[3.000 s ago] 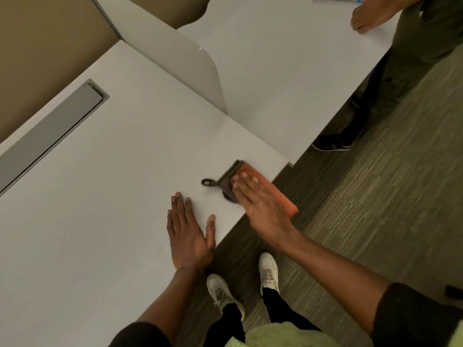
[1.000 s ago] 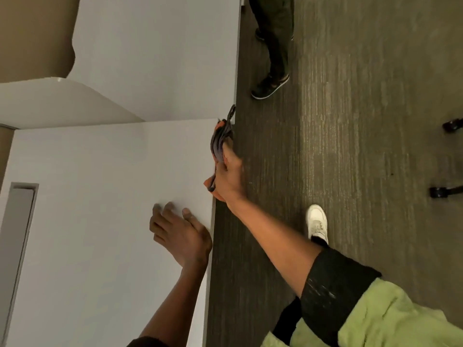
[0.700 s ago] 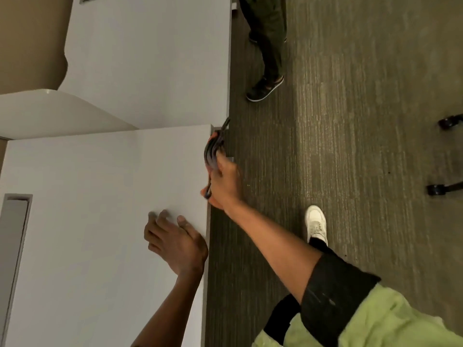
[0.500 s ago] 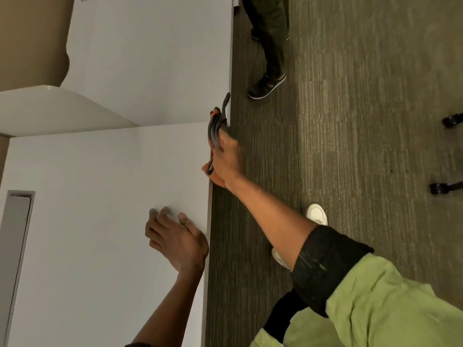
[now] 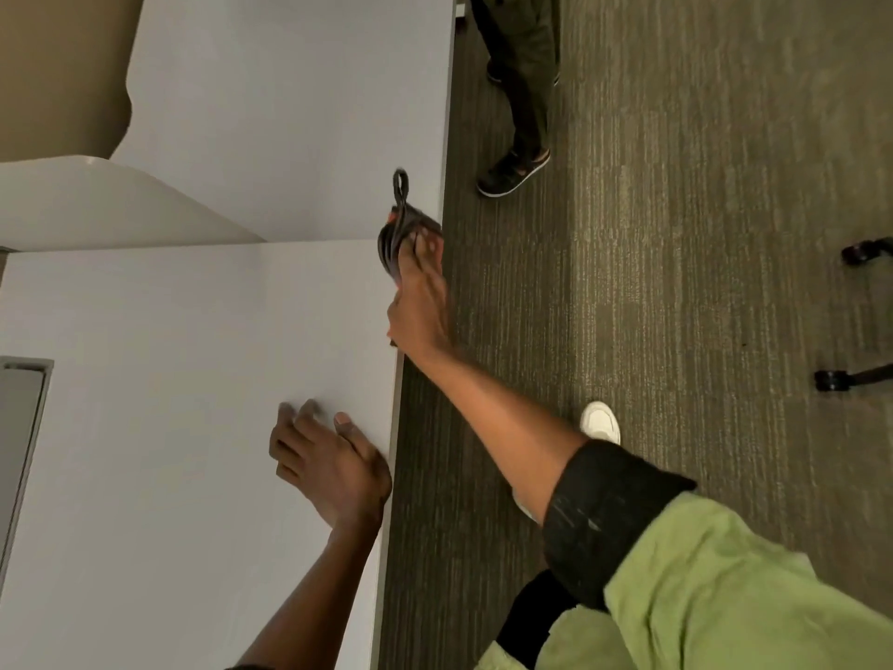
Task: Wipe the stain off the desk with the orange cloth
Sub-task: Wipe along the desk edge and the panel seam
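Now your right hand (image 5: 419, 302) is clamped on the folded orange cloth (image 5: 392, 244) at the worktop's (image 5: 159, 379) far right corner, its grey loop sticking up; your left hand (image 5: 328, 464) rests open near the right edge.

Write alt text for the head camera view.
The right hand grips the folded orange cloth at the front corner of the white desk. The left hand rests on the desk near its edge. Another person's legs stand on the carpet beyond.

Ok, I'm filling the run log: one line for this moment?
right hand: grips cloth at desk edge | left hand: rests on desk | stain: unseen
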The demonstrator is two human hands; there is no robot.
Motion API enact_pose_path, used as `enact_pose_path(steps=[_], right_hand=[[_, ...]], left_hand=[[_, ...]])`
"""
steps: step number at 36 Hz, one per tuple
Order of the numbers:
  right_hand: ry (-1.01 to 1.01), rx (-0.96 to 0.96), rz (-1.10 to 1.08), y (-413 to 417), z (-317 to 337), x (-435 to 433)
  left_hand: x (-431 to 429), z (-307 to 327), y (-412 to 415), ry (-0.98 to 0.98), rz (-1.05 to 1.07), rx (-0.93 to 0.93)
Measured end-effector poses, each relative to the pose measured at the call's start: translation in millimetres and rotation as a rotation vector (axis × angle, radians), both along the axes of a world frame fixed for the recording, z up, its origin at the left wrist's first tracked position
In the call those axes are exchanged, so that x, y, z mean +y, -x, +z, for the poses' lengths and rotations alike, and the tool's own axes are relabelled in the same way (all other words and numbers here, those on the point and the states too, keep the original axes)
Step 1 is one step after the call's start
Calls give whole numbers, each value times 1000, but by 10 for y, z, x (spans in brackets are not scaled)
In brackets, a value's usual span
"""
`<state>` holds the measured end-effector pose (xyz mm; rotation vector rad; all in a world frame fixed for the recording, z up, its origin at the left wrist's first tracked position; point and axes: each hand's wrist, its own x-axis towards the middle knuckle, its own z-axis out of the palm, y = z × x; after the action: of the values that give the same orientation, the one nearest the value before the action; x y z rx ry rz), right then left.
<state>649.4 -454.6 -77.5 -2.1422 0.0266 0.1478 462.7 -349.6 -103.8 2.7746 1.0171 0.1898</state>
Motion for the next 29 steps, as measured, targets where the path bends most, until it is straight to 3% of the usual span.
enact_pose_path(steps=[4,6,9,14,22,29], right_hand=[[244,-119,172,37,181,-117],[405,-118,271,251,306,-174],[483,-63,382,704,447,-230],[447,0,426,1074,434,-207],[545,-170,280,169,202,-57],[231,-115,110,219,103,-9]], left_hand=[[-20,33,1,17,8,8],[-25,50,-6,26,8,10],[-34,67,-10,44,11,13],[-35,74,-8,48,9,8],[-28,78,-3,46,8,-17],[-19,49,12,43,5,-8]])
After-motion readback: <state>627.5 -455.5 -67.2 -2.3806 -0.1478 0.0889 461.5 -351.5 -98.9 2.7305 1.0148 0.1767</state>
